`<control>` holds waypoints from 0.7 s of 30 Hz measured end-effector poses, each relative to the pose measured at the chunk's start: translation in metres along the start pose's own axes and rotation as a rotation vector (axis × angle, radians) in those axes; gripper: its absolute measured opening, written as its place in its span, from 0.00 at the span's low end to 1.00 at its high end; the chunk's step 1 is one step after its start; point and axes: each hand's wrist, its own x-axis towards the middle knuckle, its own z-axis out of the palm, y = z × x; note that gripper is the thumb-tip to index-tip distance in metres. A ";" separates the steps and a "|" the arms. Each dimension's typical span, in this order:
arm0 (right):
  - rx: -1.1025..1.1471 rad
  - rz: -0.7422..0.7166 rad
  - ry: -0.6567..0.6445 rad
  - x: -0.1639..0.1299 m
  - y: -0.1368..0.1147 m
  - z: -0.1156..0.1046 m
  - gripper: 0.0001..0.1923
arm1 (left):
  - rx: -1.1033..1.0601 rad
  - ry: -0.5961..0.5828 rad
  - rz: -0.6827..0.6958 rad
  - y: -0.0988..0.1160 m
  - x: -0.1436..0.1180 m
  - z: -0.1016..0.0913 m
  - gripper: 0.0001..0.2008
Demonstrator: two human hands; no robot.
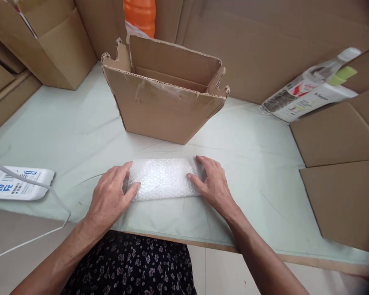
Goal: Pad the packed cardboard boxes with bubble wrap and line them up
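Observation:
A flat, oblong bundle of bubble wrap (pixel 164 178) lies on the pale green cloth near the table's front edge. What is inside it, if anything, cannot be made out. My left hand (pixel 112 190) grips its left end, thumb on top and fingers along the far corner. At the opposite end, my right hand (pixel 213 180) holds the bundle the same way, its thumb pressed on the upper face. Just beyond the bundle stands an open cardboard box (pixel 160 108) with notched side edges; its bottom is hidden from view.
On the left lies a white power strip (pixel 21 184) with a grey cable (pixel 57 196). Cardboard boxes (pixel 61 49) stand at the back left, and more cardboard (pixel 341 200) at the right. A clear plastic bottle (pixel 310 82) leans at the back right; an orange bottle (pixel 140 16) stands behind the open box.

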 end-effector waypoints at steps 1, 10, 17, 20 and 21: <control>-0.065 0.000 -0.023 0.003 0.003 0.001 0.29 | 0.027 0.006 -0.009 -0.001 0.001 0.001 0.22; 0.182 -0.054 0.018 -0.004 -0.009 0.004 0.07 | 0.029 -0.104 -0.004 0.002 0.003 0.009 0.28; 0.203 -0.316 0.489 -0.039 -0.059 -0.071 0.11 | -0.216 0.150 0.056 0.021 0.027 0.002 0.36; -0.047 -0.625 0.230 -0.046 -0.086 -0.076 0.12 | -0.274 0.237 0.146 0.032 0.021 -0.006 0.38; -0.101 -0.686 0.153 -0.047 -0.093 -0.068 0.13 | -0.283 0.227 0.185 0.033 0.013 -0.009 0.40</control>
